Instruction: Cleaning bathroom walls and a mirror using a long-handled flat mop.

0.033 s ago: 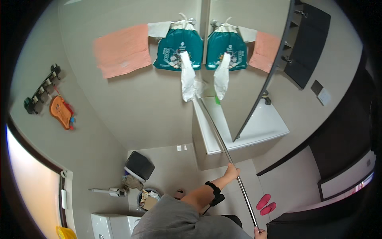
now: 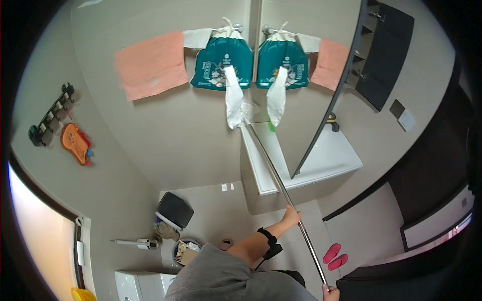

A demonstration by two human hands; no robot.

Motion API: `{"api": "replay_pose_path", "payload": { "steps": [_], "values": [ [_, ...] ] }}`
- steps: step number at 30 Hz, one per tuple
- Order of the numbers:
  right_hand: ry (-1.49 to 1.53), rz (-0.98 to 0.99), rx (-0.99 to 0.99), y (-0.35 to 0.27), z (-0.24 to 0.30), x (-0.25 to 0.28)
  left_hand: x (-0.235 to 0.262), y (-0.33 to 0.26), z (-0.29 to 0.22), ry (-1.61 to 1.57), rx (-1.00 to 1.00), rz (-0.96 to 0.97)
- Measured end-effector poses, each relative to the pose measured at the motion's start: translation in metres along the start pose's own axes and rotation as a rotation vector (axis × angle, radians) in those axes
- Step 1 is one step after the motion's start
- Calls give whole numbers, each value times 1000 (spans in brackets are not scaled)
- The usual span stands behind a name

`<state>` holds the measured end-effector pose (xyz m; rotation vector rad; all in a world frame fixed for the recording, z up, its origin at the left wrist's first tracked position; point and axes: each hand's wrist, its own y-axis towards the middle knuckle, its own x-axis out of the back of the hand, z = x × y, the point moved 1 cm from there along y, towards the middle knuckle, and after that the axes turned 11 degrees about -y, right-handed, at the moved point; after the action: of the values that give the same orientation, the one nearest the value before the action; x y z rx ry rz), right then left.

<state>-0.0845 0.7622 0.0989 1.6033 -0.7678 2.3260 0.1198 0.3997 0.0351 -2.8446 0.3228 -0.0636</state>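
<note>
A long, thin metal pole (image 2: 271, 169) slants from the lower right up to the back wall. My left hand (image 2: 291, 216) is closed around its middle, the arm stretched forward with a black band near the wrist. Lower down, at the pole's near end, my right hand (image 2: 330, 292) is wrapped round it, partly cut off by the picture's edge. A white cloth (image 2: 233, 103) covers the far end, up against the wall beside the mirror (image 2: 314, 108), which reflects it. What lies under the cloth is hidden.
Below the mirror is a white washbasin (image 2: 329, 158). A teal drawstring bag (image 2: 221, 60) and a pink towel (image 2: 153, 65) hang on the back wall. A black-lidded bin (image 2: 174, 210) stands on the floor at left. Red slippers (image 2: 332, 253) lie at right, near a doorway.
The surroundings have shifted slightly to the left in the view. Both hands keep their hold on the pole, and the cloth stays by the wall.
</note>
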Motion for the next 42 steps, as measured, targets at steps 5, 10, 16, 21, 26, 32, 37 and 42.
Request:
{"api": "replay_pose_path", "payload": {
  "steps": [5, 10, 16, 21, 26, 32, 37, 42],
  "values": [
    [-208, 94, -29, 18, 5, 55, -7, 2, -13, -175, -48, -33],
    [-28, -187, 32, 36, -3, 57, -14, 1, -27, -185, -54, -97],
    [-59, -132, 66, 39, 5, 58, 7, -14, -25, -184, -94, -162],
    [-111, -160, 123, 45, 31, 72, 25, -11, -20, -354, -96, -184],
    [-172, -91, 178, 60, 39, 71, 46, -19, -22, -422, -96, -236],
    [-247, -116, 240, 75, 80, 74, 92, -28, -26, -458, -89, -324],
    [-355, -140, 385, 102, 121, 55, 152, -22, -14, -515, -56, -434],
    [-405, -17, 377, 122, 195, 40, 227, -10, -3, -489, -80, -561]
  ]
}}
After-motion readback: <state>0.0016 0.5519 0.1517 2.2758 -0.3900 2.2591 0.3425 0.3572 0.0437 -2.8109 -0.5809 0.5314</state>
